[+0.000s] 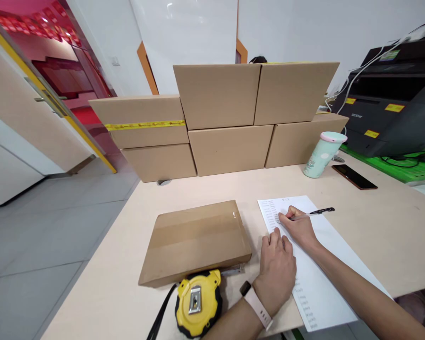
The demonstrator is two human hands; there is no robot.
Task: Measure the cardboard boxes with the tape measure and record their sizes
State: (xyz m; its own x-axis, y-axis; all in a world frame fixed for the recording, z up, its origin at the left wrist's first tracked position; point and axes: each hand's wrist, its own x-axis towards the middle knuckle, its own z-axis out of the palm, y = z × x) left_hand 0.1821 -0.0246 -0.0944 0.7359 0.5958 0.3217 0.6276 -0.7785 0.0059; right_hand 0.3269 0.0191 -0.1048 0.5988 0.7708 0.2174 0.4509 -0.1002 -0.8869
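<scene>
My right hand (299, 228) is closed round a pen (322, 211) with a dark end, its tip on a sheet of paper (336, 278). Rows of small writing run down the sheet's left side, too small to read. My left hand (278, 264), wearing a pink-banded watch on the wrist, lies flat over the paper's left edge with its fingers stretched out. Left of it is a flat cardboard box (198, 236) sealed with brown tape. A yellow and black tape measure (198, 302) rests against the box's near side, a bit of its blade showing.
Stacked cardboard boxes (230, 150) form a wall along the back of the table (393, 226). At the right back stand a mint tumbler (322, 156), a phone (354, 176) and a black printer (393, 99) on a green surface. Someone's head top shows behind the boxes.
</scene>
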